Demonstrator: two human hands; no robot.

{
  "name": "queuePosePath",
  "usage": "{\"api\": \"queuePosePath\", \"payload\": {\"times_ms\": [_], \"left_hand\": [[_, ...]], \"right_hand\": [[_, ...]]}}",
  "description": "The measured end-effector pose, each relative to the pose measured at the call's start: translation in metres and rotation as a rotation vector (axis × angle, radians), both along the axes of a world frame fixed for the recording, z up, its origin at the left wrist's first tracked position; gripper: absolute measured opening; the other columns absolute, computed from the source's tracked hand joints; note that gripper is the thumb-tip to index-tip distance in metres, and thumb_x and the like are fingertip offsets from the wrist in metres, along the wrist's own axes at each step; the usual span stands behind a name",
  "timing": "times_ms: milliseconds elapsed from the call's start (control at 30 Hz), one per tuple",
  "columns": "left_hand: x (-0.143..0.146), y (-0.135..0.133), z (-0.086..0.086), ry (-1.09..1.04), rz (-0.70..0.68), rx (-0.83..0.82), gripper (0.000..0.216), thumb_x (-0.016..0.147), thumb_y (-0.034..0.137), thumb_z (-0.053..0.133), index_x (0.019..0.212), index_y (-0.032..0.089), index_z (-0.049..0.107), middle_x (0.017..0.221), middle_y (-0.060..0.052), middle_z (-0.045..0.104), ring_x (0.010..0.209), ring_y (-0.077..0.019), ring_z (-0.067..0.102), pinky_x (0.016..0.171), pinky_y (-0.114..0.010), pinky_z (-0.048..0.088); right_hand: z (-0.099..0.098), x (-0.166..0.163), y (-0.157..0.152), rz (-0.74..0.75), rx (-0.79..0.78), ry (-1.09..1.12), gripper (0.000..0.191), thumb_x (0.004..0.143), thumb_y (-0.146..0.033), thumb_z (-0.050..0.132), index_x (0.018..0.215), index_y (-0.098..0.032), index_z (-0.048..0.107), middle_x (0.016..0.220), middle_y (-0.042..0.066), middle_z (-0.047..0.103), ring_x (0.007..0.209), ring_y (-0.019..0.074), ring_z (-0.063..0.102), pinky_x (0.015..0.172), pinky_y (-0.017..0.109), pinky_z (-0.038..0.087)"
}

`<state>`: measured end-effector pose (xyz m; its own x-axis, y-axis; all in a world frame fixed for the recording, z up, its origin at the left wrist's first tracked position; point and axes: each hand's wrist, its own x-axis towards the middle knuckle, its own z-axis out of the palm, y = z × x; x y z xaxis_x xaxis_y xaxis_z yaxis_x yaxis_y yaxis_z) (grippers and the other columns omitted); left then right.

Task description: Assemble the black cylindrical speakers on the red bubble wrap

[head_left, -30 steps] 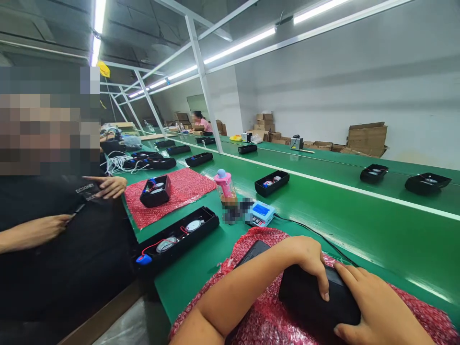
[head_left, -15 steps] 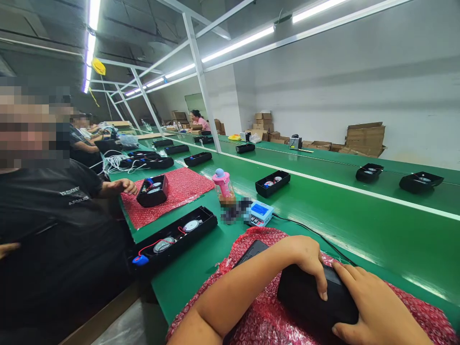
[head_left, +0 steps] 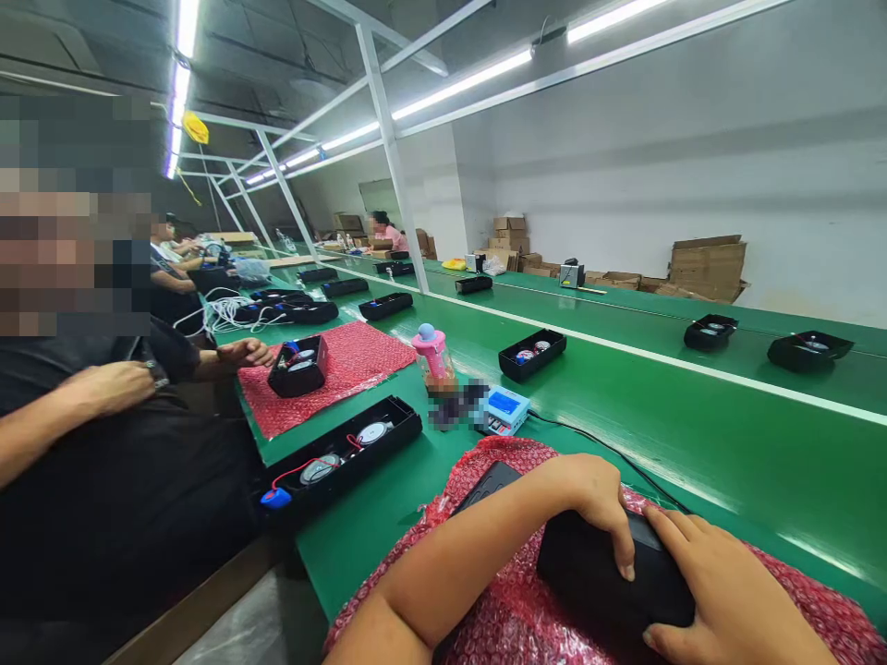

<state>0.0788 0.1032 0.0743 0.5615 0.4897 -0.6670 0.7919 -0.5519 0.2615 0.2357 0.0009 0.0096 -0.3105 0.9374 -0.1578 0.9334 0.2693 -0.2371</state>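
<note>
Wide green conveyor table [head_left: 624, 406] fills the scene, running off toward the far wall. At its near edge lies a crumpled sheet of red bubble wrap [head_left: 513, 610], and sitting on that is the black rounded speaker body [head_left: 610, 573]. Both hands are on it: the left hand [head_left: 596, 503] is draped over the top, fingers curled down the front face, while the right hand [head_left: 721, 591] clasps the right end, thumb underneath. The two hands sit close together, nearly touching. Left of them, a long black open tray with round speaker drivers and red wires [head_left: 339, 457] rests on the table. Beyond it, a co-worker in a black shirt [head_left: 103, 443] sits beside a second red mat. Just behind the wrap stand a small blue-and-white meter box [head_left: 505, 411] and a pink drinking bottle [head_left: 433, 356].
</note>
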Motion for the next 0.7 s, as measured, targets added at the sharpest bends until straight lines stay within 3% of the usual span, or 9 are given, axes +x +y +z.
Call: {"api": "queuePosePath", "payload": {"times_ms": [133, 300, 367, 467, 700], "left_hand": [[0.001, 0.001, 0.000, 0.002, -0.005, -0.008, 0.076, 0.055, 0.056, 0.076, 0.120, 0.019, 0.064, 0.111, -0.008, 0.067, 0.089, -0.0274, 0.064, 0.062, -0.031, 0.049], [0.002, 0.009, -0.011, -0.010, -0.028, -0.019, 0.074, 0.056, 0.060, 0.074, 0.119, 0.021, 0.065, 0.102, -0.006, 0.068, 0.084, -0.0254, 0.063, 0.063, -0.031, 0.048], [0.001, 0.012, -0.015, -0.029, -0.032, -0.015, 0.071, 0.057, 0.060, 0.073, 0.116, 0.022, 0.066, 0.099, -0.005, 0.068, 0.084, -0.0248, 0.062, 0.064, -0.031, 0.048], [0.000, 0.012, -0.017, -0.050, -0.032, -0.014, 0.063, 0.058, 0.061, 0.072, 0.109, 0.023, 0.069, 0.093, -0.003, 0.067, 0.083, -0.0240, 0.062, 0.063, -0.030, 0.047], [0.000, 0.009, -0.012, -0.063, -0.008, -0.032, 0.058, 0.055, 0.058, 0.074, 0.099, 0.021, 0.070, 0.085, -0.001, 0.064, 0.078, -0.0224, 0.060, 0.060, -0.030, 0.046]], "right_hand": [[-0.011, 0.006, 0.001, 0.064, 0.149, -0.004, 0.073, 0.060, -0.034, 0.062, 0.129, -0.009, 0.058, 0.131, 0.018, 0.056, 0.115, 0.0364, 0.056, 0.100, 0.056, 0.046], [-0.017, 0.011, 0.004, 0.455, 0.768, 0.008, 0.057, 0.061, -0.028, 0.061, 0.115, -0.007, 0.066, 0.115, 0.020, 0.065, 0.097, 0.0342, 0.067, 0.072, 0.047, 0.061], [-0.013, 0.010, 0.005, 0.522, 0.925, 0.069, 0.043, 0.068, -0.026, 0.059, 0.107, -0.010, 0.067, 0.107, 0.015, 0.069, 0.090, 0.0291, 0.069, 0.069, 0.041, 0.062], [-0.007, 0.002, 0.003, 0.537, 0.986, 0.201, 0.023, 0.082, -0.020, 0.051, 0.097, -0.017, 0.068, 0.093, 0.005, 0.072, 0.085, 0.0208, 0.069, 0.073, 0.031, 0.059], [-0.013, -0.011, -0.005, 0.435, 0.889, 0.388, 0.026, 0.093, -0.026, 0.044, 0.086, -0.018, 0.068, 0.087, 0.003, 0.069, 0.086, 0.0193, 0.063, 0.080, 0.028, 0.052]]}}
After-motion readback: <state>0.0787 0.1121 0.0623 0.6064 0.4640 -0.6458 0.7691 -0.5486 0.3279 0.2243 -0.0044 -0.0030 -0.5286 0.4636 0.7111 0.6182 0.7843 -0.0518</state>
